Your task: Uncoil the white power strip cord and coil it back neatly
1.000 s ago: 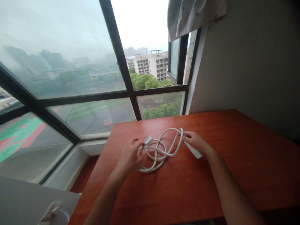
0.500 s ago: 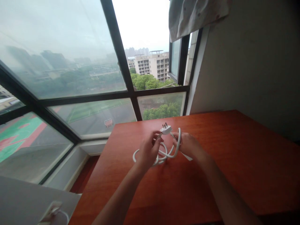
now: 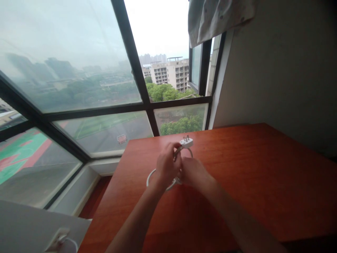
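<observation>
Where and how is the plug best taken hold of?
Probably by the sides of its white body, below the prongs, coming from the right. The plug has its prongs pointing up, which leaves the body's edge for fingers. The left hand is close on its left, and the right hand is below it in the picture.

Daylight from window (image 3: pixel 79 77) | sky (image 3: pixel 158 24) — blown white | wall (image 3: pixel 276 77) dim | surface (image 3: pixel 252 168) — soft sheen far left, near edge dark
</observation>
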`<state>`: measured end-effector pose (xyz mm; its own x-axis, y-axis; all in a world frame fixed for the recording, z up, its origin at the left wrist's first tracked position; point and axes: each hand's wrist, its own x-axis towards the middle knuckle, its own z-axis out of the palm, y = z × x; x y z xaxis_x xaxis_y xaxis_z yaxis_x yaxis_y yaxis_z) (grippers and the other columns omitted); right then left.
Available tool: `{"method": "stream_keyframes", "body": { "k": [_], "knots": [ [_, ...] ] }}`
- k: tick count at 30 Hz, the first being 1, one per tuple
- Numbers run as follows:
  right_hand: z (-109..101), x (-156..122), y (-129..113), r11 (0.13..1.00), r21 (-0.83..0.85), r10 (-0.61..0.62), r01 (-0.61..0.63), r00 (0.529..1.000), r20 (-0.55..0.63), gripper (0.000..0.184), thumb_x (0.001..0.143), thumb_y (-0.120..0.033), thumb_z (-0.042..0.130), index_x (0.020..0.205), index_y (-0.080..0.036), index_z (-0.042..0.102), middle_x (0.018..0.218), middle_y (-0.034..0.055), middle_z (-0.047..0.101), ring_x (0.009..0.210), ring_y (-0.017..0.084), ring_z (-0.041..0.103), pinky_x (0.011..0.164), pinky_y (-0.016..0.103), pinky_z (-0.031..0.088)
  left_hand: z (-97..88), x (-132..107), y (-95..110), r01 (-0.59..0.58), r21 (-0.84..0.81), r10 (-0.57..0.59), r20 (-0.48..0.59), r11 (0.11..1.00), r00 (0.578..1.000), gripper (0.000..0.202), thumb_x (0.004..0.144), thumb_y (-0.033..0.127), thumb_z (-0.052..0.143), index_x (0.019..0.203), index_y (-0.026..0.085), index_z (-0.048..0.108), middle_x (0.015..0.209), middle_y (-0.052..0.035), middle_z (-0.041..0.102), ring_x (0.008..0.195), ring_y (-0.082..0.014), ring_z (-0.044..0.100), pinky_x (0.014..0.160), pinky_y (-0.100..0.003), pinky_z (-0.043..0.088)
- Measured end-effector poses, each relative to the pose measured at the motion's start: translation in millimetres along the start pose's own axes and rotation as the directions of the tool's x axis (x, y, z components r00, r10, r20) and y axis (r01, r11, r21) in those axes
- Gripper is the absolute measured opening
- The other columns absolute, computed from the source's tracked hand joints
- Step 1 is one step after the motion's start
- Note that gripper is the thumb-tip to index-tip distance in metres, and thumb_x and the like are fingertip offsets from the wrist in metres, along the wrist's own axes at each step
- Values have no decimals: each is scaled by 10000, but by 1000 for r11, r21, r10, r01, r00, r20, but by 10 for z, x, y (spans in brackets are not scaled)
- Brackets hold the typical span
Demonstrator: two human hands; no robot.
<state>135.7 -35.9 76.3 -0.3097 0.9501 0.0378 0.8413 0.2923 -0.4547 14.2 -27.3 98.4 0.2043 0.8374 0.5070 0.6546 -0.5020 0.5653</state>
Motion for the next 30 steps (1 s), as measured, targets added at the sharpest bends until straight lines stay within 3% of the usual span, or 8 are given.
{"method": "stream_keyframes", "body": {
  "k": [4, 10, 16, 19, 21, 23, 26, 30],
  "knots": [
    [-65, -104, 241, 997, 67, -36, 41, 996, -79, 232, 793, -336, 605, 975, -253, 724, 866, 71, 730, 771, 207, 650, 629, 260, 398, -155, -76, -434, 171, 168, -148, -137, 971, 979, 182, 834, 140, 534, 1006, 184, 579, 846, -34, 651, 710, -160, 603, 650, -258, 446],
    [-123, -14, 639, 899, 438, 25, 19, 995, -94, 215, 745, -312, 584, 803, -185, 747, 739, 27, 707, 696, 159, 609, 606, 236, 393, -264, -249, -627, -156, 515, 140, 70, 843, 988, 192, 875, 121, 496, 1013, 215, 590, 959, -64, 654, 955, -237, 568, 760, -317, 457],
    [-19, 96, 815, 499, 845, 168, -191, 978, 122, 189, 670, -327, 599, 715, -153, 658, 681, 38, 672, 557, 143, 594, 537, 248, 443, -353, -338, -725, -353, 458, 266, 244, 816, 933, 272, 888, 117, 512, 1133, 221, 569, 1109, -63, 639, 1000, -197, 573, 817, -288, 463],
    [44, 116, 786, 394, 896, 163, -206, 975, 152, 197, 657, -331, 621, 730, -149, 648, 695, 45, 673, 540, 135, 590, 537, 251, 460, -354, -361, -758, -372, 455, 218, 356, 809, 909, 223, 886, 147, 539, 1090, 223, 591, 1068, -57, 647, 984, -193, 586, 780, -277, 472],
    [85, 112, 729, 431, 886, 140, -169, 983, 119, 204, 672, -331, 622, 756, -149, 656, 715, 44, 677, 565, 137, 596, 552, 250, 465, -319, -353, -734, -347, 527, 127, 409, 776, 904, 183, 873, 146, 551, 1033, 211, 613, 1014, -62, 654, 959, -214, 592, 741, -292, 476],
    [118, 93, 663, 563, 823, 112, -80, 994, 20, 198, 700, -327, 616, 784, -155, 664, 724, 31, 674, 611, 142, 603, 575, 244, 457, -257, -331, -689, -289, 608, 23, 407, 739, 913, 161, 867, 115, 527, 969, 189, 628, 962, -75, 655, 923, -231, 598, 699, -298, 475],
    [139, 44, 581, 759, 650, 54, 36, 992, -117, 177, 748, -319, 599, 816, -166, 657, 719, 8, 662, 644, 137, 588, 595, 234, 428, -148, -294, -625, -159, 697, -98, 314, 700, 944, 199, 875, 86, 476, 974, 162, 631, 917, -103, 652, 877, -242, 603, 667, -299, 467],
    [131, -21, 503, 843, 535, 24, 60, 989, -149, 188, 789, -343, 575, 866, -179, 624, 767, 8, 663, 664, 136, 577, 616, 239, 416, -51, -269, -558, -50, 724, -154, 213, 688, 965, 245, 885, 62, 425, 1026, 132, 613, 891, -132, 638, 843, -246, 605, 674, -305, 461]
  ]
}}
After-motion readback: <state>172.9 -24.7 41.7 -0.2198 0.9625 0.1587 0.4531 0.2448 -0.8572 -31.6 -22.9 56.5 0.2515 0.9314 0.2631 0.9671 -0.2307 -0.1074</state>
